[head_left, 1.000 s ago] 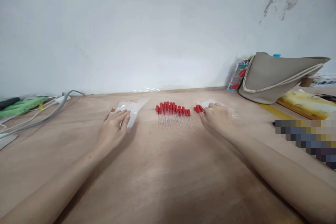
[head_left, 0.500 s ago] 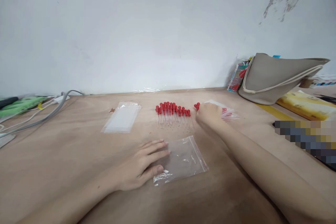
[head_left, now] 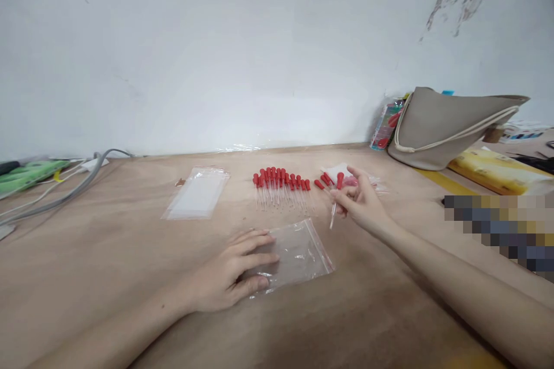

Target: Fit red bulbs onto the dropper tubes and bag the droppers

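Flat on the table, my left hand (head_left: 242, 262) rests with fingers spread on the edge of a clear zip-lock bag (head_left: 298, 253), which looks flat. My right hand (head_left: 357, 199) pinches a dropper (head_left: 340, 181) with a red rubber bulb and a clear tube; its bulb points up and its tip slants down. Several like droppers (head_left: 282, 179) lie in a row, bulbs away from me, beyond the bag. A few loose droppers (head_left: 325, 179) lie just left of my right hand, partly on or beside a white and clear packet (head_left: 340, 170) that the hand partly hides.
A stack of clear bags (head_left: 197, 193) lies left of the dropper row. Cables (head_left: 93, 176) and a green object (head_left: 37, 174) are at the far left. A grey bag (head_left: 450, 127) stands at the back right, beside a yellow package (head_left: 497, 170). A white wall (head_left: 216, 69) closes off the back.
My right hand has drawn back a little toward me and turned, with one dropper now showing in its pinch. My left hand stays on the bag. The view has shifted slightly.
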`<state>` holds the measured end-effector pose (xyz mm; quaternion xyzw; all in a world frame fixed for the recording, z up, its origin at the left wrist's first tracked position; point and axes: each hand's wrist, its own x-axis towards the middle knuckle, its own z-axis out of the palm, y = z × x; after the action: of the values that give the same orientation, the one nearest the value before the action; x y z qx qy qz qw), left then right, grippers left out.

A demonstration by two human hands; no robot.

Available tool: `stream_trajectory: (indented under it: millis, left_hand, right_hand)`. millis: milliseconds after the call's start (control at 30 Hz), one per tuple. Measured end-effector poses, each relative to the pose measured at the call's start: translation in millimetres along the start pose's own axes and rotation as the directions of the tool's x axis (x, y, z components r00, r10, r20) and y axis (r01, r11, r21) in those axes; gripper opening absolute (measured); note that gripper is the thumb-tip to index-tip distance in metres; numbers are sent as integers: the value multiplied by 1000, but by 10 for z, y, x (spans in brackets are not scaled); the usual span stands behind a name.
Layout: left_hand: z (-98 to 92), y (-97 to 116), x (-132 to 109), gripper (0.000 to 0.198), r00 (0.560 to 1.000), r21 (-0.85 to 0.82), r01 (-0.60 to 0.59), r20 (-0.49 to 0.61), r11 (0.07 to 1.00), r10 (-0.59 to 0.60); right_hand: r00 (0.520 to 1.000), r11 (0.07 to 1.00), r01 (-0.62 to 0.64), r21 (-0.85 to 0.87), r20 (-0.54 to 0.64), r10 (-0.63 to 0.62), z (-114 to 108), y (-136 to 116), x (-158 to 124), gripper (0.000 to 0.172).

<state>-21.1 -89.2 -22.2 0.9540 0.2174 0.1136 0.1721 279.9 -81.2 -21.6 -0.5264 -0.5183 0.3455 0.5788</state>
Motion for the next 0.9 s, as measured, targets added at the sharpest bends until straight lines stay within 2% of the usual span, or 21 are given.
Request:
stream_trajectory:
  millis: [133,367,467,600,700,800,900]
  left_hand:
    - [55,0,9,38,1000,12,5,13,1000,-5]
    - [57,3,9,38,1000,-6,6,3,1000,-6]
    - [62,1,10,38,1000,4,5,0,1000,-5]
    - [78,-2,11,41,1000,17,18,2,1000,-18]
    - [78,5,10,49,999,24,34,8,999,-34]
    - [66,21,17,56,999,27,36,19,999,-36]
    - [53,34,29,56,999,17,28,32,999,-28]
  right_hand:
    - [996,993,-83,83,-10,85,48,85,-209,85]
    - [987,977,-158,143,-9,161,89,119,-275,82]
    - [983,965,-185,186,21,184,116,118,-322,76]
    - [955,922,-281,266,175,240,92,137,-379,48]
    - [904,929,-311,201,366,223,-1,144,-378,32]
    - [852,971,-215,101,505,137,-96,111,-342,25]
    - [833,991,-60,122,552,-18,-124,59,-309,19]
